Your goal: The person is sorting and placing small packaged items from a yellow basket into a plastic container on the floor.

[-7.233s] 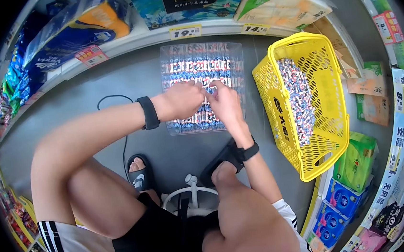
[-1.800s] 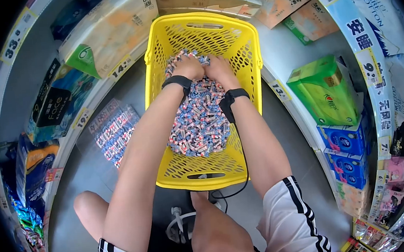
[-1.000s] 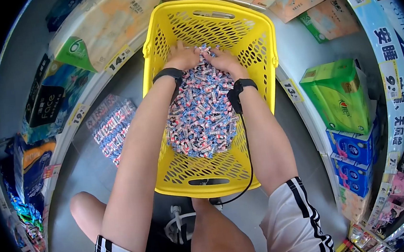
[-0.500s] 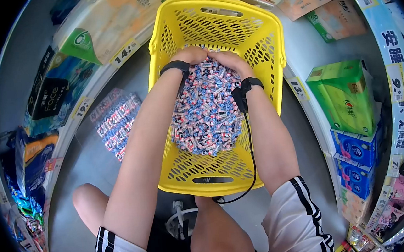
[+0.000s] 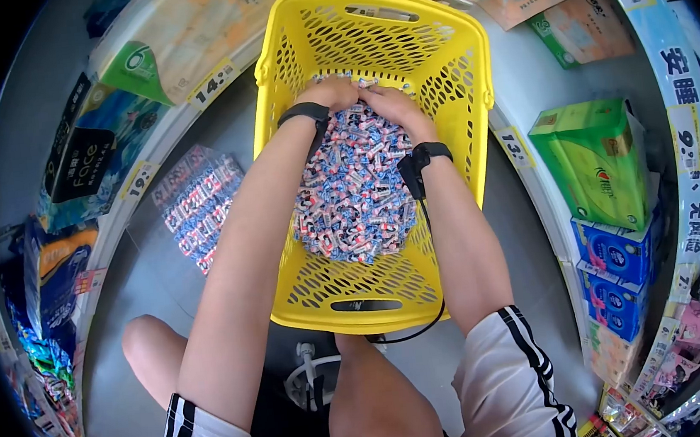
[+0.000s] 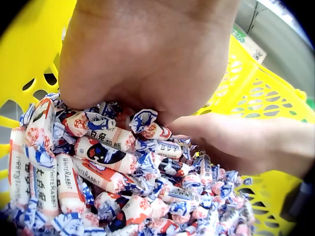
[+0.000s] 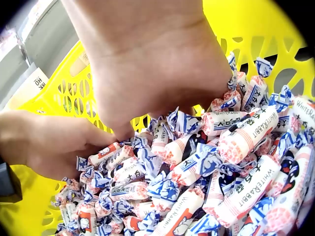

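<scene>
A deep pile of White Rabbit candies (image 5: 356,189) in twisted wrappers fills the bottom of the yellow basket (image 5: 356,289). Both hands reach down to the far end of the pile, fingertips close together. The left hand (image 5: 332,94) lies low on the candies, palm down, and its fingers are largely hidden in the left wrist view. Close beside it, the right hand (image 5: 392,105) leans in from the right; its thumb side touches the wrapped candies (image 7: 187,157) in the right wrist view. Whether either hand grips any candies, I cannot tell.
On the floor to the left stands a clear box (image 5: 199,202) with candies laid in rows, partly behind the left forearm. Shelves with tissue packs (image 5: 591,164) flank both sides. A black cable (image 5: 435,286) hangs from the right wrist over the basket's edge.
Earlier both hands worked over the clear box; now they are inside the basket, which sits straight ahead. One second ago the left fingers were spread; since then the hands have come together at the far end.
</scene>
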